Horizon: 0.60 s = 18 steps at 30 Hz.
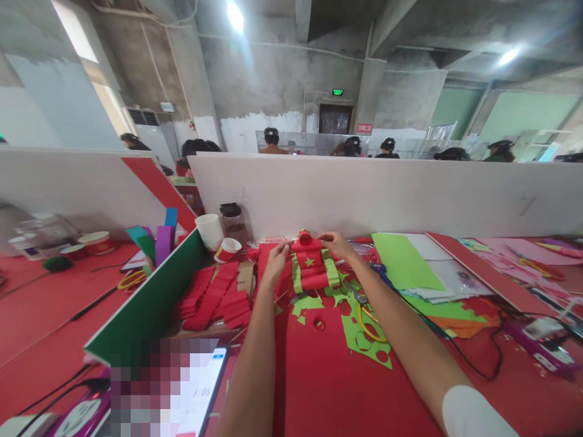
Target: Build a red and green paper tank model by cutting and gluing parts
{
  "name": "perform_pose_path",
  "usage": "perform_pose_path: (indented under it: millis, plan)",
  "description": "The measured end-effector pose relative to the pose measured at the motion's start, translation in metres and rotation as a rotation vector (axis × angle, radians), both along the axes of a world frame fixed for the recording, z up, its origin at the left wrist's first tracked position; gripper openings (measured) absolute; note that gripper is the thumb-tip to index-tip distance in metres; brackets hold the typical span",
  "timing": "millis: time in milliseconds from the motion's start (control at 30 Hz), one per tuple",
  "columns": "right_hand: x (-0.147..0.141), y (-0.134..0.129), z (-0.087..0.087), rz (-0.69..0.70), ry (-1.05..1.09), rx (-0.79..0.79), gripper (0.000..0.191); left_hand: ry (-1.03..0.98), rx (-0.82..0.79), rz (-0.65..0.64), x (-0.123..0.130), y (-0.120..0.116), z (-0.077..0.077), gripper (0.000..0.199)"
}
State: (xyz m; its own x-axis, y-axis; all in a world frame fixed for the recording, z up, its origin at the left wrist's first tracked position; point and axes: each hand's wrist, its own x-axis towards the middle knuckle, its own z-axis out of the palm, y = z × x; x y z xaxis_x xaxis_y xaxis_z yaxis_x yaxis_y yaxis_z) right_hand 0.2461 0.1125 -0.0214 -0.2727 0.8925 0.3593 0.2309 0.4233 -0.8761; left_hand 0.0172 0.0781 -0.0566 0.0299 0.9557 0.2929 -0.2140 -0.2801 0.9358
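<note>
My left hand (277, 260) and my right hand (336, 244) are raised at the middle of the table, on either side of a red paper craft piece (310, 262). It has light-green side strips, a small green star and a rolled red loop at the top. Thumb and fingers of each hand pinch an upper corner of the piece. Below it lie scissors with yellow handles (371, 325) on light-green paper scraps (380, 355) with round holes cut out. A small red paper ring (319, 324) rests on a red sheet (319, 376).
Stacked red paper strips (212, 297) lie at the left, by a green divider (150, 291). Paper cups (228, 249) and a lidded bottle (234, 224) stand behind. A lit phone (200, 388) is in front. Light-green sheets (401, 261) and a black cable (455, 346) lie at the right.
</note>
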Motion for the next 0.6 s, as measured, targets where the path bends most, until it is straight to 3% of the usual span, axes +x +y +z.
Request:
perform_pose_path:
  millis: [133, 300, 600]
  plan:
    - [0.0, -0.004, 0.002, 0.005, -0.001, -0.004, 0.021, -0.045, -0.061, -0.016, -0.004, 0.001, -0.002, 0.038]
    - [-0.002, -0.008, 0.007, -0.002, 0.0, -0.003, 0.024, 0.011, 0.0, -0.008, -0.005, 0.0, -0.001, 0.039]
    - [-0.005, -0.005, 0.004, -0.019, 0.001, 0.012, 0.025, 0.086, 0.127, 0.169, 0.003, -0.001, 0.011, 0.034]
